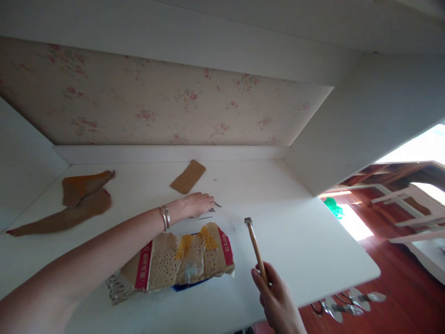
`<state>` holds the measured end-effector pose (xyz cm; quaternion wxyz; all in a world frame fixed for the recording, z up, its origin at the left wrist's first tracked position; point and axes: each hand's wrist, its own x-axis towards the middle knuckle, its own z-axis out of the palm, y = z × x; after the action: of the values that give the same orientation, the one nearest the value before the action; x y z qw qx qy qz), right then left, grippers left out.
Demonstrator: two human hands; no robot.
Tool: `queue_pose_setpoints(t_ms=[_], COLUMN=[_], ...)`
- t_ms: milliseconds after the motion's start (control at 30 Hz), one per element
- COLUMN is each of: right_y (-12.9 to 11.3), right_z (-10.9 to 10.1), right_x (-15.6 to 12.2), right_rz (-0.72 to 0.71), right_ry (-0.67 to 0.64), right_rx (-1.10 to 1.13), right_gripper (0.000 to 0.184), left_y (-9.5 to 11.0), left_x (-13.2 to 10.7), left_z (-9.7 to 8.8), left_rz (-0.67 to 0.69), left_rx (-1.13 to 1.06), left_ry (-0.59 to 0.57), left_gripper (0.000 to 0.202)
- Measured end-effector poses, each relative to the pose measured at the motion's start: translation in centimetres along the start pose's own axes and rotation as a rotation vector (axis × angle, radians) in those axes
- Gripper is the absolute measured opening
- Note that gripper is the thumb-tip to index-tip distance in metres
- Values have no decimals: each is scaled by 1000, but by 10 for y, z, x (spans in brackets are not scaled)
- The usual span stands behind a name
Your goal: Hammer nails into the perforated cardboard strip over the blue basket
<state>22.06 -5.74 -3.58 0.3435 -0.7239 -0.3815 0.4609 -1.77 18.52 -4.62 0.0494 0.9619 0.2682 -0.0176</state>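
Note:
My right hand (280, 297) is closed around the wooden handle of a small hammer (256, 246), its metal head raised toward the far side of the white tabletop. My left hand (199, 204), with bracelets at the wrist, rests low on the tabletop with its fingers curled down. Thin dark nail-like pieces (218, 204) lie at its fingertips; whether any is pinched is hidden. Another thin piece (206, 218) lies just below the hand. In front is a flattened, torn cardboard piece (163, 262) full of punched holes, with yellow patches and red printed strips.
A small perforated brown card (188, 177) lies behind my left hand. Torn brown sheets (81, 202) lie at the left. White panels and a flowered wall (187, 102) enclose the tabletop (299, 232). Beyond its right edge are a red floor (403, 297) and white furniture (410, 204).

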Motion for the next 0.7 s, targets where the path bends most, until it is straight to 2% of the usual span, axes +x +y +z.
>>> queue_pose_setpoints(t_ms=[167, 267, 367, 433, 533, 600, 700], right_y=[1, -1, -3, -3, -5, -7, -11], right_z=[1, 1, 1, 2, 4, 6, 8], right_x=[-2, -2, -4, -6, -8, -10, -10], right_rz=[83, 107, 117, 126, 130, 129, 130], right_ry=[12, 21, 33, 29, 10, 8, 3], right_rx=[102, 129, 143, 161, 193, 209, 206], right_gripper=[46, 48, 51, 51, 50, 50, 50], left_y=[2, 5, 18, 36, 75, 102, 133], left_x=[-2, -5, -17, -30, -54, -69, -83], left_z=[-10, -28, -51, -67, -84, -86, -75], left_rz=[-14, -31, -67, -119, -306, -470, -628], left_rx=[-8, -30, -69, -117, -536, -765, -957], left_ry=[26, 55, 100, 163, 362, 415, 468], left_gripper=[25, 30, 37, 45, 24, 21, 22])
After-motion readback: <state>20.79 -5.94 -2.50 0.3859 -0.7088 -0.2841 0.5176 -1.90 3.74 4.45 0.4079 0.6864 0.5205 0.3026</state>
